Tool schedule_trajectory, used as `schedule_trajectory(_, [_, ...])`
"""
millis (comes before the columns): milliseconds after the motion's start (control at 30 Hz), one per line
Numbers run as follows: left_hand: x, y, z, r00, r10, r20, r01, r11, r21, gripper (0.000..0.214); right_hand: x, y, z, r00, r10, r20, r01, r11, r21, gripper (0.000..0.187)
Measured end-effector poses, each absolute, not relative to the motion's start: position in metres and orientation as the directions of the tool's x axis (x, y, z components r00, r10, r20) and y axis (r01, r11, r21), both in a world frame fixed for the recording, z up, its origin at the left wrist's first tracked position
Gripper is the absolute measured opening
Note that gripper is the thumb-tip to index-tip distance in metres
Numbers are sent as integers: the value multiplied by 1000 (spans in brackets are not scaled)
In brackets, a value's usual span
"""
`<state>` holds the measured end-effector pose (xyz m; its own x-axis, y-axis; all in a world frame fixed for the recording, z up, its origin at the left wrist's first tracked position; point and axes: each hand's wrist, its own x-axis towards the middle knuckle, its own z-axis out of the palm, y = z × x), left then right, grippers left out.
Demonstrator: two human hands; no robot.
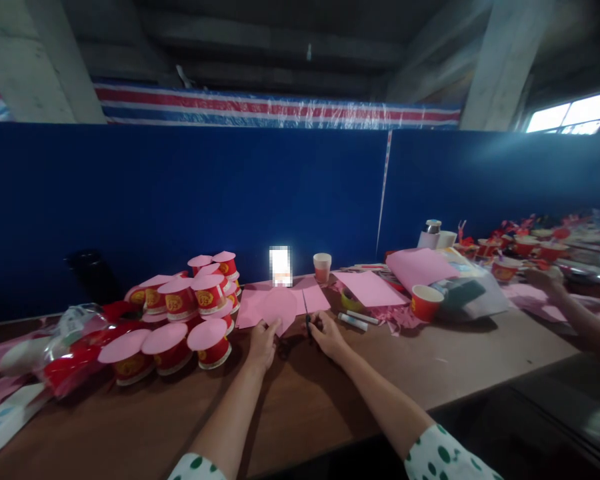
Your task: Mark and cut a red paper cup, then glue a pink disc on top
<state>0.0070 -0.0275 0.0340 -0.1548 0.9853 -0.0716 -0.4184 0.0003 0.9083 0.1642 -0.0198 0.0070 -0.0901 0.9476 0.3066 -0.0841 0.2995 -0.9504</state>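
My left hand (pixel 263 345) pinches the lower edge of a pink paper disc (pixel 279 305), which has a rounded outline and a pointed bit near its bottom. To its right, my right hand (pixel 326 333) is closed around the dark handles of a pair of scissors (pixel 307 319), whose blades point away from me. Beneath and behind the disc, pink paper sheets (pixel 250 303) lie on the table. Left of my hands stand several red paper cups (pixel 209 343), upside down with pink paper discs on top, some stacked.
A pale cup (pixel 323 268) stands behind the sheets. Markers (pixel 353 321), pink scraps (pixel 397 317), a red cup (pixel 427 303) and a plastic bag (pixel 473 293) lie rightward. Another person's hand (pixel 547 280) works at far right. A blue partition (pixel 205 187) closes the back.
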Motion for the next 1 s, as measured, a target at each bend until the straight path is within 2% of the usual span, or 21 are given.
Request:
schedule_trajectory(133, [7, -27, 34, -164, 985, -59, -421, -16, 907, 5, 164, -21, 9, -90, 954, 286, -100, 277, -956, 23])
schedule_trajectory(400, [8, -27, 32, -147, 988, -47, -428, -21, 903, 15, 162, -21, 15, -126, 966, 227, -132, 210, -969, 31])
schedule_trajectory(667, [6, -26, 30, -140, 990, -20, -445, -45, 894, 10, 160, -26, 19, -148, 971, 188, -158, 165, -974, 32])
schedule_trajectory(1000, [8, -30, 34, -92, 996, 0, -486, -45, 873, 33, 161, -29, 21, -201, 963, 177, -155, 148, -977, 42])
